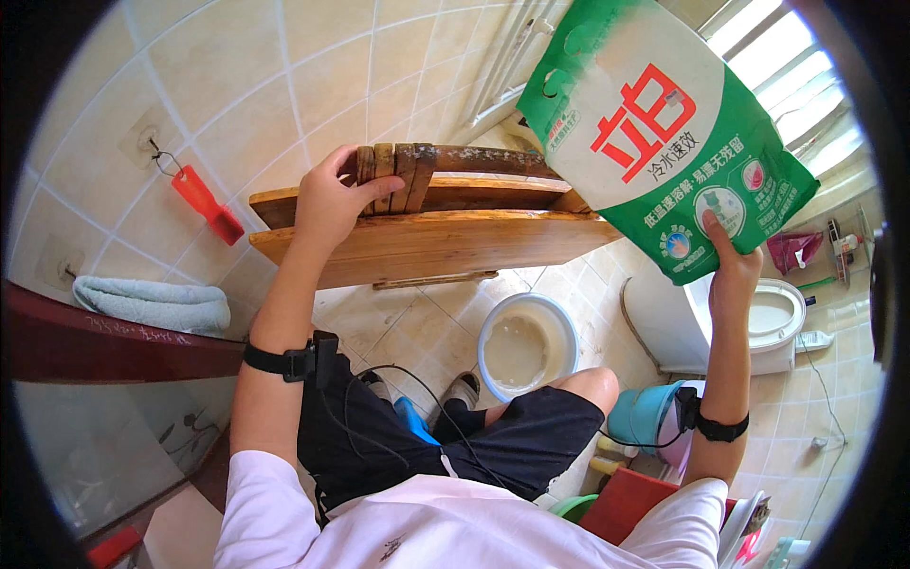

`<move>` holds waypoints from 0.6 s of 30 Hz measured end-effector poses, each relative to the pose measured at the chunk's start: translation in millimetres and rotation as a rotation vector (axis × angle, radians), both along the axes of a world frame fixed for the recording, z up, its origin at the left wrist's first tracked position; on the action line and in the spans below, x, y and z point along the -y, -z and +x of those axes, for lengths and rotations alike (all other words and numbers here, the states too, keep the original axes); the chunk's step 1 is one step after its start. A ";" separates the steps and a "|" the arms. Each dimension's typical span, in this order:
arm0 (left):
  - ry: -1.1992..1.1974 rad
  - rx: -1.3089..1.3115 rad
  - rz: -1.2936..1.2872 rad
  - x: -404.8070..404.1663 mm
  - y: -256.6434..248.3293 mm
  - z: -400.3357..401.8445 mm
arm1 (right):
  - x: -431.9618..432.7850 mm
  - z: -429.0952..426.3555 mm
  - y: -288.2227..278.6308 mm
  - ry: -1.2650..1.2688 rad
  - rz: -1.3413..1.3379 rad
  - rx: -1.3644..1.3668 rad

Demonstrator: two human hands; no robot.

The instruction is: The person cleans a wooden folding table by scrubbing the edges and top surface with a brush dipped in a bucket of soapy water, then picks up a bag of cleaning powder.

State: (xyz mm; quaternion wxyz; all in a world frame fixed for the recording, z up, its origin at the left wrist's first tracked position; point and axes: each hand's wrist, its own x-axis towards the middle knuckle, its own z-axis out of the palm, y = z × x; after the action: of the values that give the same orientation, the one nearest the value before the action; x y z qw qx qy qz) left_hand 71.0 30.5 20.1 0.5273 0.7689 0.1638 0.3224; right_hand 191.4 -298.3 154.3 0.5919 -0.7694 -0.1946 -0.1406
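Note:
My left hand (330,195) grips the bound end of a brown bamboo bar (490,160), its thumb over the front and its fingers partly hidden behind. This bar runs along a piece of wooden furniture with smooth plank panels (426,245), which spans the space in front of me. Raised at the upper right, my right hand (736,267) holds a large green-and-white Liby detergent bag (640,128) by its lower edge, thumb on the printed front. The bag covers the far right end of the furniture. Whether the bag is open cannot be seen.
A pale basin (564,341) of cloudy liquid stands on the tiled floor between the furniture and my knees. Right of it are a white toilet (775,313) and a turquoise bucket (636,419). A red brush (207,206) and a folded towel (153,306) hang left.

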 end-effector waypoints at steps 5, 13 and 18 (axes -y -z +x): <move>0.007 -0.003 0.014 -1.3 0.6 -1.6 | 0.1 -0.5 -1.1 0.022 0.003 -0.013; -0.009 -0.027 -0.003 -5.9 2.5 -4.8 | -0.2 -3.2 1.5 0.004 -0.010 -0.002; -0.011 -0.054 0.013 -8.2 -1.1 -11.3 | -2.6 -6.8 3.3 -0.001 0.013 -0.014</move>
State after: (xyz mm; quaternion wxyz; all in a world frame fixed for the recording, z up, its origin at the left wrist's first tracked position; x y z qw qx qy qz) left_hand 59.7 38.7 21.2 0.5159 0.7798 0.1803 0.3054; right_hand 184.6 -295.8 151.0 0.5985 -0.7663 -0.1899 -0.1361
